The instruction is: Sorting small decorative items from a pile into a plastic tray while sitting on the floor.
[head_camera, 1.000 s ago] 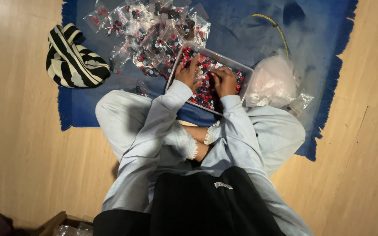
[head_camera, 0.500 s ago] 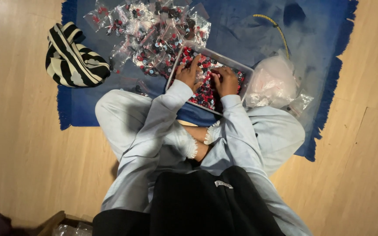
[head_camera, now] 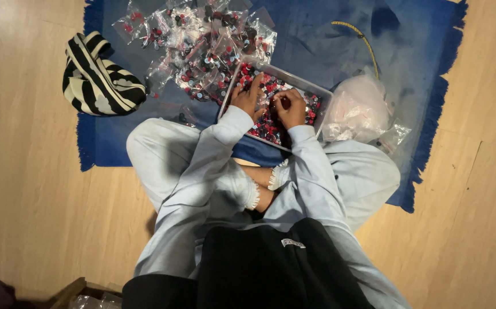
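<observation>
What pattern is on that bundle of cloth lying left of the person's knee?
Black and cream stripes on the cloth bundle, seen in the head view.

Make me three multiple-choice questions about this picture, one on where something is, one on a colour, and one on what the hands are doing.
1. Where does the striped bag lie?
A. At the left edge of the rug
B. Inside the tray
C. On the person's lap

2. What colour is the rug?
A. Green
B. Blue
C. Orange

3. What state are the left hand and right hand in?
A. Both resting on the knees
B. Both raised in the air
C. Both down in the tray among small red and dark pieces

Answers:
1. A, the black-and-white bag sits at the rug's left edge, beside the pile of clear packets.
2. B, the fringed rug under the tray is blue.
3. C, both hands rest on the pieces inside the tray.
</observation>
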